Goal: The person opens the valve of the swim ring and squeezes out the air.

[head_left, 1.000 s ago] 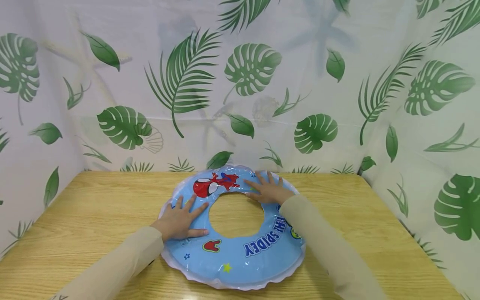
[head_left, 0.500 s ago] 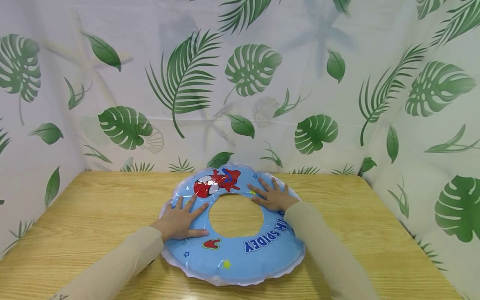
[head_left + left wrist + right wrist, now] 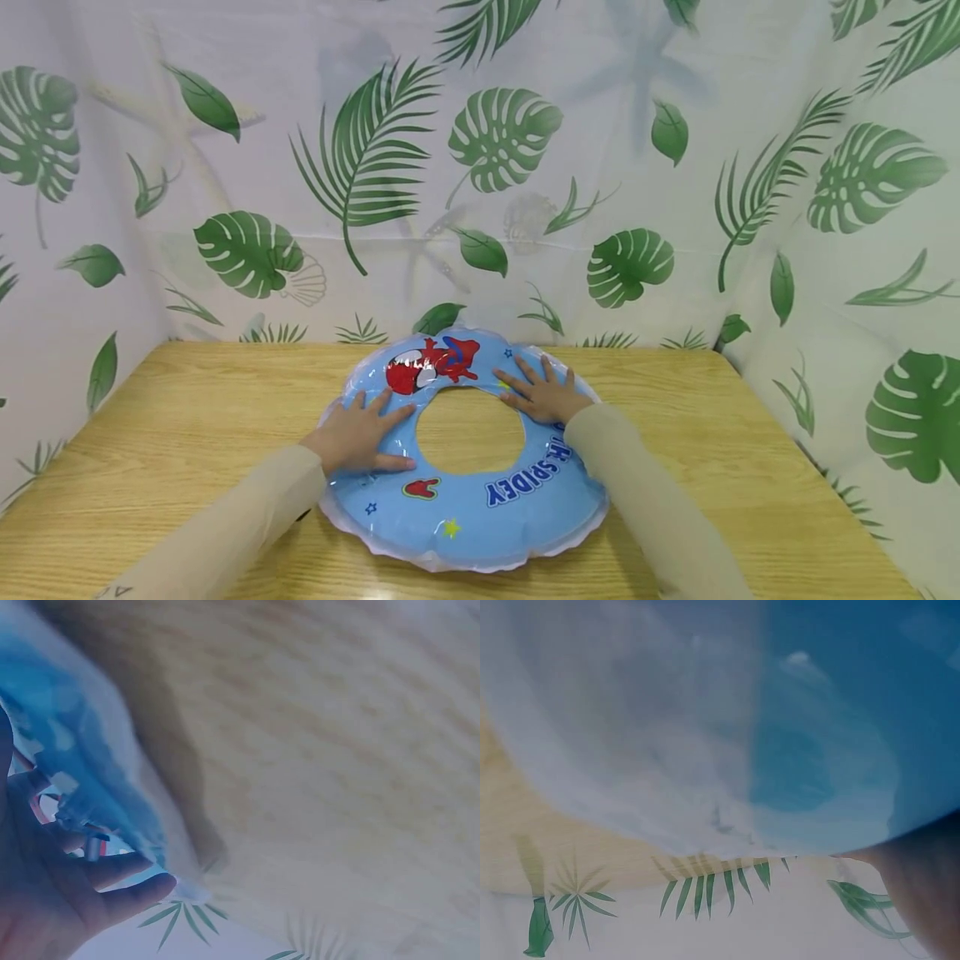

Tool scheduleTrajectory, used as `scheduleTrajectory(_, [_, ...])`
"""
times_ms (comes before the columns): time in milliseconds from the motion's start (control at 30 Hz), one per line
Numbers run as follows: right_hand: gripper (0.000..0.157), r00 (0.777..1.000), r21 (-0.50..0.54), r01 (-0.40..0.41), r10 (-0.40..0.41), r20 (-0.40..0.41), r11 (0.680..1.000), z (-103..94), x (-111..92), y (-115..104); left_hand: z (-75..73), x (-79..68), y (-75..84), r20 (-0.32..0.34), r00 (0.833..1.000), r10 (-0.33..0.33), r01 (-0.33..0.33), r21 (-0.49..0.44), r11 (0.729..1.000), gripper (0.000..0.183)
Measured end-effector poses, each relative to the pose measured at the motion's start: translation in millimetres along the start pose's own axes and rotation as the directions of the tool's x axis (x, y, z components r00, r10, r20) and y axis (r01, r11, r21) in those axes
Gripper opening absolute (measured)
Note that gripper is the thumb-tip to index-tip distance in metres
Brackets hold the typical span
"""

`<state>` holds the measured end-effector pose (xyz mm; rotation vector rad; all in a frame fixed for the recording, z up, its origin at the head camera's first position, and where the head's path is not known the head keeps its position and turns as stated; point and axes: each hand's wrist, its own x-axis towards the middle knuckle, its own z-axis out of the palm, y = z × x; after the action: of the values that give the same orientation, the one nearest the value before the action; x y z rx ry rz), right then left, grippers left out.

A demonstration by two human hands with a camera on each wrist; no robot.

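A light blue inflatable swim ring (image 3: 517, 533) with a wavy pale edge lies on the wooden table. Printed on its top are a red cartoon figure, small stars and the word SPIDEY. My left hand (image 3: 354, 435) rests on the ring's left side with its fingers spread. On the upper right part of the ring, my right hand (image 3: 546, 395) lies with straight, spread fingers. In the left wrist view, the left hand's fingers (image 3: 124, 870) touch the ring near its edge. The right wrist view is mostly filled by the ring's blue and whitish side (image 3: 817, 750).
The wooden table (image 3: 202, 417) extends on both sides of the ring. Behind it and along the sides hangs a white sheet (image 3: 555, 275) printed with green leaves and faint starfish. A small dark object (image 3: 303, 516) shows beneath the left forearm.
Over the last second my right hand has slid slightly down and to the right on the ring. The ring's surface has shifted a little under it. The left hand has stayed nearly still.
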<state>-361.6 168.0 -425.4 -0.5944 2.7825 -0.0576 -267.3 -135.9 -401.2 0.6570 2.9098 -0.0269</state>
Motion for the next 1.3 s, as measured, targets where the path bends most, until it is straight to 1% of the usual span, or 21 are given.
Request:
scheduleTrajectory(167, [0.058,1.000,0.003,-0.008,0.008,-0.005,1.000,1.6,0.0,-0.5,-7.9,1.0,2.3,0.016,1.000,0.001,0.000,-0.027,1.000,0.087])
scheduleTrajectory(267, [0.059,1.000,0.007,-0.014,0.014,-0.003,1.000,2.7,0.3,-0.4,-10.4,-0.4,4.1,-0.013,1.000,0.027,-0.028,-0.034,0.999,0.084])
scheduleTrajectory(400, [0.058,1.000,0.003,-0.017,0.017,0.001,1.000,1.2,0.0,-0.5,-14.7,-3.9,12.5,-0.086,0.992,0.094,-0.100,-0.070,0.992,0.077])
scheduleTrajectory(500, [0.058,1.000,0.005,-0.014,0.014,0.004,1.000,-1.1,-0.9,-1.6,-18.0,-9.1,25.7,-0.125,0.978,0.164,-0.175,-0.084,0.981,0.075])
scheduleTrajectory(600, [0.057,1.000,0.005,-0.015,0.015,0.008,1.000,-2.5,-1.3,-3.0,-18.1,-15.2,42.6,-0.144,0.957,0.250,-0.263,-0.076,0.962,0.075])
scheduleTrajectory(667, [0.057,1.000,0.002,-0.015,0.015,0.006,1.000,-2.5,-0.9,-3.5,-16.3,-18.6,54.8,-0.146,0.939,0.310,-0.324,-0.080,0.943,0.074])
scheduleTrajectory(733, [0.058,1.000,-0.005,-0.021,0.021,0.010,1.000,-2.1,-0.1,-3.6,-12.9,-20.9,67.0,-0.151,0.916,0.372,-0.388,-0.097,0.916,0.074])
scheduleTrajectory(800, [0.058,1.000,-0.011,-0.024,0.024,0.010,1.000,-1.3,0.7,-3.2,-9.3,-22.3,79.0,-0.140,0.890,0.434,-0.449,-0.107,0.887,0.073])
scheduleTrajectory(867, [0.058,1.000,-0.013,-0.023,0.023,0.008,1.000,-0.5,1.1,-2.8,-4.8,-22.9,89.0,-0.126,0.859,0.495,-0.508,-0.101,0.856,0.074])
scheduleTrajectory(933, [0.058,1.000,-0.014,-0.023,0.023,0.006,1.000,0.0,1.0,-2.7,-0.5,-23.0,96.8,-0.107,0.832,0.545,-0.553,-0.067,0.830,0.076])
scheduleTrajectory(1000, [0.058,1.000,-0.013,-0.022,0.022,0.003,1.000,0.3,0.4,-2.8,3.4,-22.7,102.2,-0.080,0.811,0.580,-0.583,-0.027,0.812,0.080])
scheduleTrajectory(1067, [0.058,1.000,-0.010,-0.020,0.020,-0.001,1.000,0.3,-0.6,-3.0,6.5,-22.3,105.9,-0.053,0.797,0.601,-0.602,0.001,0.799,0.083])
scheduleTrajectory(1133, [0.058,1.000,-0.005,-0.018,0.018,-0.001,1.000,0.3,-1.2,-3.2,9.4,-21.9,108.1,-0.023,0.791,0.611,-0.610,0.026,0.792,0.085])
scheduleTrajectory(1300, [0.058,1.000,0.007,-0.022,0.022,0.002,1.000,1.1,-0.2,-1.9,13.8,-21.4,109.7,0.037,0.778,0.627,-0.628,0.029,0.778,0.082])
